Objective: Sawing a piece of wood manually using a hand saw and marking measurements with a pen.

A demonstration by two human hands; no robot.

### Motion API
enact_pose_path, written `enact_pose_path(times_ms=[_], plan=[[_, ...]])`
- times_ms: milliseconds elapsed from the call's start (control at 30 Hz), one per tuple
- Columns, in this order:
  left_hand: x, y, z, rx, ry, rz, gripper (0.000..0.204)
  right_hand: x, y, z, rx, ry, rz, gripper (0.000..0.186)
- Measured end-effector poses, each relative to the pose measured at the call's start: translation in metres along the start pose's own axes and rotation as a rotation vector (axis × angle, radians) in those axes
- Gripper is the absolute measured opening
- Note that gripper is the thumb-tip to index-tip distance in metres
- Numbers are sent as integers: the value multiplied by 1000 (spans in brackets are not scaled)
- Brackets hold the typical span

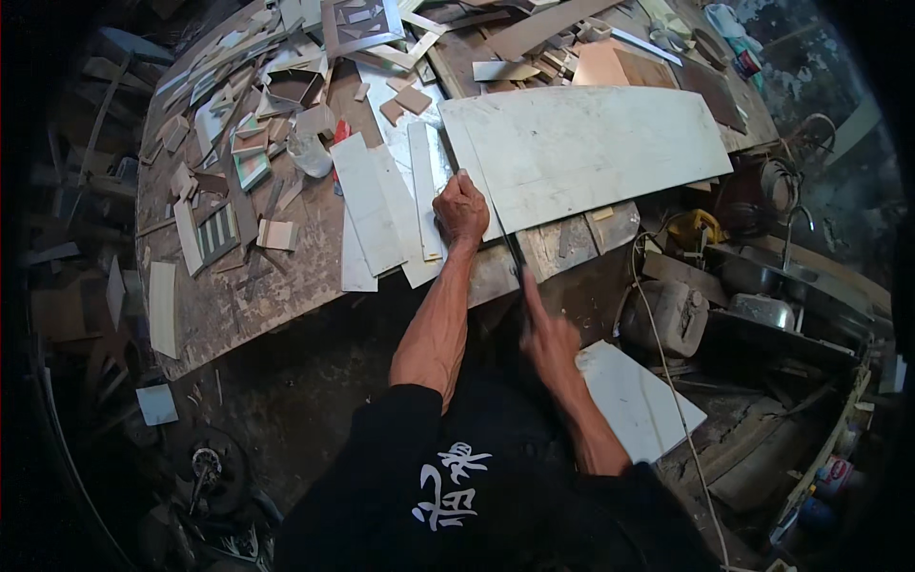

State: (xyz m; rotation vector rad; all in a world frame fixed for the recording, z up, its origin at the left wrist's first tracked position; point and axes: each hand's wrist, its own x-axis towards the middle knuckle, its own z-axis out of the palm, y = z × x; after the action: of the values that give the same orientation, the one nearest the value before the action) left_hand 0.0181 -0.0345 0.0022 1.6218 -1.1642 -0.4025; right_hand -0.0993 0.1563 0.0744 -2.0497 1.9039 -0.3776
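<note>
A large white board (600, 153) lies across the workbench, its near left corner reaching the front edge. My left hand (461, 212) is closed on the narrow strip at the board's left side, thumb on top. A dark thin blade, seemingly a handsaw (516, 252), slants through the board's near edge just right of that hand. From it a thin cut line runs away up the board. My right hand (550, 338), smeared by motion, is closed round the saw's handle below the bench edge, forefinger stretched along it. The handle itself is mostly hidden.
Several white strips (367, 205) lie left of my left hand. Wood offcuts and small box frames (250, 153) crowd the workbench (286, 305). At right are a jerrycan (664, 317), a hanging cord (658, 357) and a sink (762, 310). Another white panel (643, 400) leans below.
</note>
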Motion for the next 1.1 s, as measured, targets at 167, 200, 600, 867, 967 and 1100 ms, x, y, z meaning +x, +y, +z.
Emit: enact_pose_path(times_ms=[167, 200, 600, 867, 967, 1100], plan=[[3, 1, 7, 38, 33, 94, 36, 1, 11, -6, 49, -50, 179, 72], [5, 1, 5, 37, 29, 96, 36, 8, 11, -6, 90, -71, 199, 73], [6, 8, 8, 41, 13, 74, 36, 7, -2, -19, 24, -74, 128, 74], [12, 4, 4, 64, 45, 51, 38, -10, -6, -31, 75, -134, 160, 69], [4, 7, 7, 79, 10, 54, 36, 28, -5, -16, 14, -81, 78, 67], [6, 2, 4, 88, -5, 19, 37, 45, -6, -13, 82, -94, 100, 66]])
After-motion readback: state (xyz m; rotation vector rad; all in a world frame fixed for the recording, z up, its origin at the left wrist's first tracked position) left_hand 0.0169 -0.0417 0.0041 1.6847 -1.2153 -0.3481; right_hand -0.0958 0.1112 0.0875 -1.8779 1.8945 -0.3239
